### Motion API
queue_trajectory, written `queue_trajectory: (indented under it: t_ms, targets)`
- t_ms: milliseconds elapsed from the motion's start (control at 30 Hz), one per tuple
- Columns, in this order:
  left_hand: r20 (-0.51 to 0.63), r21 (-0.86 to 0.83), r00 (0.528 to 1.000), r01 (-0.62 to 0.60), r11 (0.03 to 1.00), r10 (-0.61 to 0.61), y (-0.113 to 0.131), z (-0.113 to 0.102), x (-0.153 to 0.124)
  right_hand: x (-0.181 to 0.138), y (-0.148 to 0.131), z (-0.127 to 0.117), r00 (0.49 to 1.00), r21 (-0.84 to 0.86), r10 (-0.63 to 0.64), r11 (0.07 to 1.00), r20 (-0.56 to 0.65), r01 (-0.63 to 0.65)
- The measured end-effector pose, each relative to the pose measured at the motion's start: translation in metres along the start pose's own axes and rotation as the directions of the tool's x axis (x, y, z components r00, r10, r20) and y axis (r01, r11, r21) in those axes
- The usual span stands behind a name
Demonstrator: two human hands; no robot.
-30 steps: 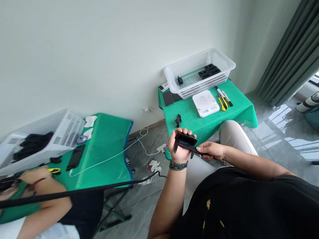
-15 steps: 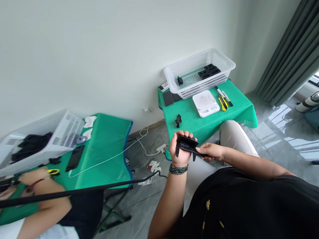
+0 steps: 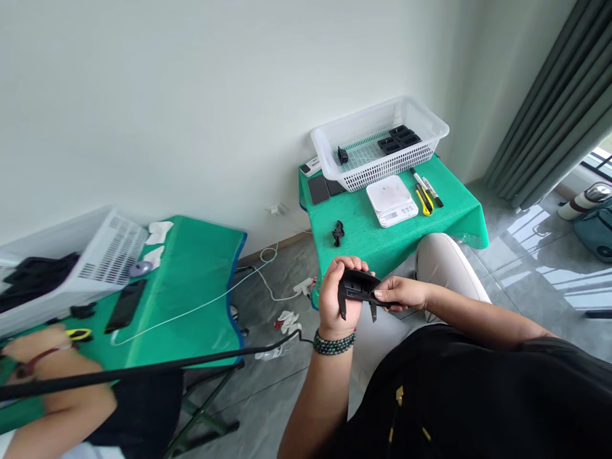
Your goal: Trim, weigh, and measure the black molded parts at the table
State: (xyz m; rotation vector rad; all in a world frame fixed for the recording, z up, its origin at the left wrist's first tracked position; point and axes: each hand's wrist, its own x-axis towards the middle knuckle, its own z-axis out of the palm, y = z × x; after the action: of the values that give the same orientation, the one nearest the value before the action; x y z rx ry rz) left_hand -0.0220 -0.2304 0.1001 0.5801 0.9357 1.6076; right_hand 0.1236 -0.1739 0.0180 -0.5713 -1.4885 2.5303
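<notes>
Two hands on one black plastic part (image 3: 357,290), held above the lap in front of the green table (image 3: 444,217). Left hand (image 3: 336,298) wraps the part's left end, fingers curled closed over its top edge. Right hand (image 3: 400,292) pinches the right end, thumb on top; what its lower fingers do is likely hidden. Further right on the table: white basket (image 3: 335,143), scale (image 3: 391,200), yellow knife (image 3: 423,201).

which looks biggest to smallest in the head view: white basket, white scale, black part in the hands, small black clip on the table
1. white basket
2. white scale and black part, about alike; the part is nearer the camera, so unsure
3. small black clip

Both the left hand and the right hand hold the part.
</notes>
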Motion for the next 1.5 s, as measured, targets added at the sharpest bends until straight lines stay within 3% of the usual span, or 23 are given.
queue_trajectory:
  t_ms: [67, 133, 233, 300, 400, 600, 733, 1033, 1167, 1300, 1500]
  targets:
    - [-0.05, 0.06, 0.995, -0.089, 0.994, 0.092, 0.002, 0.004, 0.003, -0.005, -0.007, -0.003, 1.0, -0.016, -0.026, 1.0, -0.014, 0.026]
    - [-0.121, 0.159, 0.949, -0.271, 0.95, 0.291, 0.006, 0.008, 0.008, -0.014, -0.013, -0.007, 0.997, -0.028, -0.069, 0.997, -0.04, 0.068]
    - [-0.222, 0.267, 0.776, -0.534, 0.802, 0.591, 0.012, 0.012, 0.018, -0.03, -0.02, -0.011, 0.979, -0.021, -0.163, 0.987, -0.119, 0.161]
    - [-0.271, 0.298, 0.663, -0.631, 0.716, 0.698, 0.013, 0.014, 0.023, -0.038, -0.022, -0.011, 0.956, -0.01, -0.231, 0.972, -0.183, 0.233]
    - [-0.305, 0.3, 0.575, -0.698, 0.65, 0.759, 0.006, 0.019, 0.025, -0.041, -0.025, -0.004, 0.908, -0.05, -0.331, 0.943, -0.255, 0.33]
    - [-0.341, 0.294, 0.55, -0.708, 0.642, 0.762, -0.02, 0.037, 0.018, -0.03, -0.027, 0.017, 0.855, -0.182, -0.372, 0.928, -0.362, 0.327]
    - [-0.382, 0.257, 0.52, -0.734, 0.629, 0.764, -0.022, 0.042, 0.016, -0.031, -0.024, 0.025, 0.817, -0.315, -0.388, 0.911, -0.427, 0.267]
    - [-0.311, 0.185, 0.553, -0.762, 0.62, 0.773, -0.028, 0.052, -0.014, -0.045, -0.02, 0.047, 0.685, -0.544, -0.533, 0.806, -0.497, 0.233]
    - [-0.251, 0.284, 0.579, -0.722, 0.631, 0.776, -0.036, 0.044, -0.026, -0.053, -0.018, 0.056, 0.636, -0.6, -0.603, 0.756, -0.482, 0.262]
    - [-0.186, 0.299, 0.614, -0.708, 0.64, 0.767, -0.039, 0.033, -0.032, -0.06, -0.015, 0.067, 0.645, -0.662, -0.632, 0.706, -0.429, 0.252]
    - [-0.075, 0.284, 0.617, -0.74, 0.61, 0.783, -0.039, 0.019, -0.044, -0.07, -0.012, 0.083, 0.671, -0.671, -0.619, 0.702, -0.407, 0.241]
